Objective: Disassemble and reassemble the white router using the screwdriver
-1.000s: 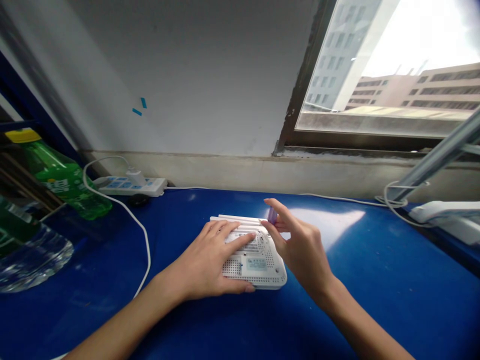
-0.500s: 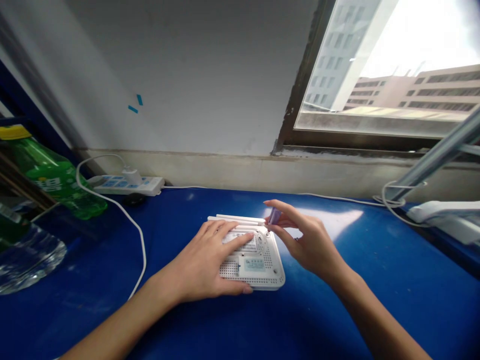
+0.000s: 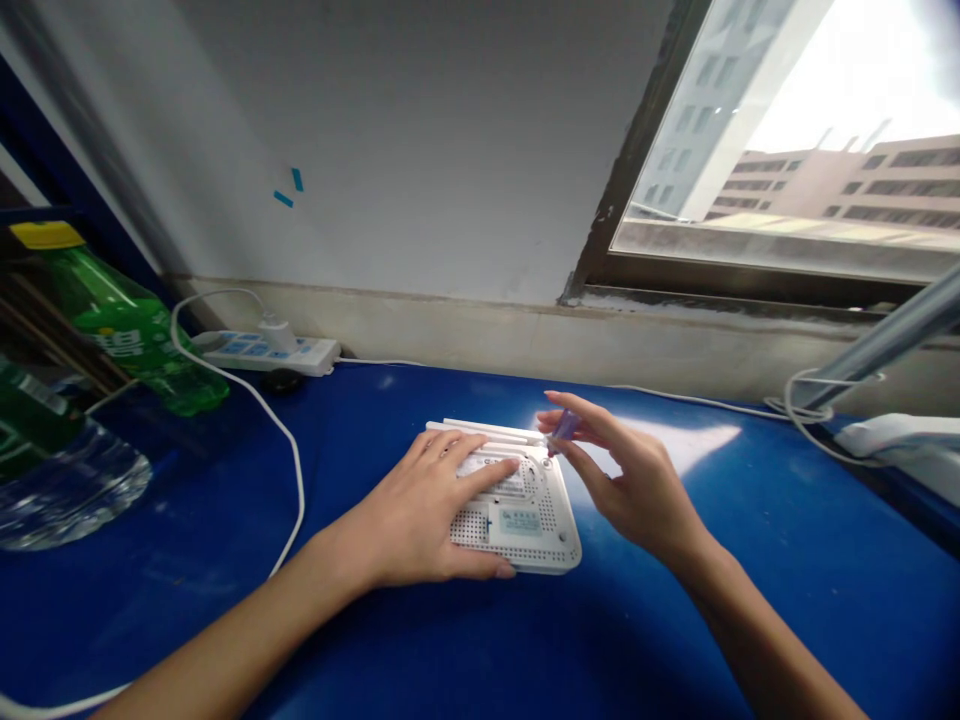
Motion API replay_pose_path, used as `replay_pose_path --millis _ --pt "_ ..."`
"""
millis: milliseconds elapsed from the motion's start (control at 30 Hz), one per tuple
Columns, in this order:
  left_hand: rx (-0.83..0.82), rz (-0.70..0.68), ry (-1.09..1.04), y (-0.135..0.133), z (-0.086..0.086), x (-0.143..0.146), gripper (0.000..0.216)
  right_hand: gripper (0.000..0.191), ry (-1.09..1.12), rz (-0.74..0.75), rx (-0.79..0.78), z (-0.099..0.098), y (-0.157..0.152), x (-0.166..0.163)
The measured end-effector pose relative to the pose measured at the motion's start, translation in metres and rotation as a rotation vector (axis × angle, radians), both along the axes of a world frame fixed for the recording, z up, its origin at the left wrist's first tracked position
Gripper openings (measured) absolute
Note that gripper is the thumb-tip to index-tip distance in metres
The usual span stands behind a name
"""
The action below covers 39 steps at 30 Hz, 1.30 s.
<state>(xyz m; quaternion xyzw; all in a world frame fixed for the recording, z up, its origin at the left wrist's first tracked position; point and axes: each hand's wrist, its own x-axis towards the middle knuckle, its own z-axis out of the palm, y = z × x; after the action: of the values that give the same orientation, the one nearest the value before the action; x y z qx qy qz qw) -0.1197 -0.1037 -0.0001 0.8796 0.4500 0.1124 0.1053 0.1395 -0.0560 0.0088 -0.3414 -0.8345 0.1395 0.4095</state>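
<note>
**Head view**
**Left hand** [image 3: 412,515]: we are pressing it flat and spread, grip apart, on the white router [image 3: 551,540], keeping it from sliding.
**Right hand** [image 3: 630,480]: we are pinching a purple tube [image 3: 564,427] firmly between thumb and fingertips, just above the router's far corner.
**Router**: we are keeping it on the blue surface [image 3: 637,640], centred before us.
**Rest**: a power strip [image 3: 262,352] and green bottle [image 3: 131,335] are sitting off to the left.

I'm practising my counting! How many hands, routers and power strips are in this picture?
Hands (left hand, right hand): 2
Routers (white router): 1
Power strips (white power strip): 1
Total: 4
</note>
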Motion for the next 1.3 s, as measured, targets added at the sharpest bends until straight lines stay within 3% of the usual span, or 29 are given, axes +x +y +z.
replay_pose_path --millis 200,300,467,600,733,900,1100,1300 --pt "-0.008 -0.01 -0.052 -0.002 0.002 0.0 0.092 0.022 -0.005 -0.131 0.125 0.002 0.0 -0.005" --pt "-0.016 -0.008 -0.039 -0.002 0.003 0.001 0.093 0.024 -0.014 -0.133 0.185 0.002 -0.001 -0.007" --pt "-0.002 -0.016 -0.031 -0.001 0.001 0.0 0.094 0.051 -0.019 0.031 -0.033 -0.003 -0.001 -0.004" --pt "-0.013 -0.009 -0.018 0.0 0.001 0.0 0.095 0.058 0.04 0.095 -0.161 -0.011 0.004 0.0" --pt "-0.026 0.006 0.012 0.0 0.003 0.001 0.095 0.054 0.164 0.051 -0.166 -0.01 0.005 0.001" --pt "-0.029 0.015 0.042 0.0 0.004 0.001 0.094 0.065 0.339 -0.067 -0.166 0.003 0.009 0.014" --pt "-0.025 0.025 0.027 0.0 0.0 0.0 0.093 0.066 0.016 -0.111 -0.239 0.003 0.024 0.057" --pt "-0.024 0.018 0.032 0.0 0.001 0.001 0.091 0.068 -0.025 -0.123 -0.252 -0.005 0.03 0.068"
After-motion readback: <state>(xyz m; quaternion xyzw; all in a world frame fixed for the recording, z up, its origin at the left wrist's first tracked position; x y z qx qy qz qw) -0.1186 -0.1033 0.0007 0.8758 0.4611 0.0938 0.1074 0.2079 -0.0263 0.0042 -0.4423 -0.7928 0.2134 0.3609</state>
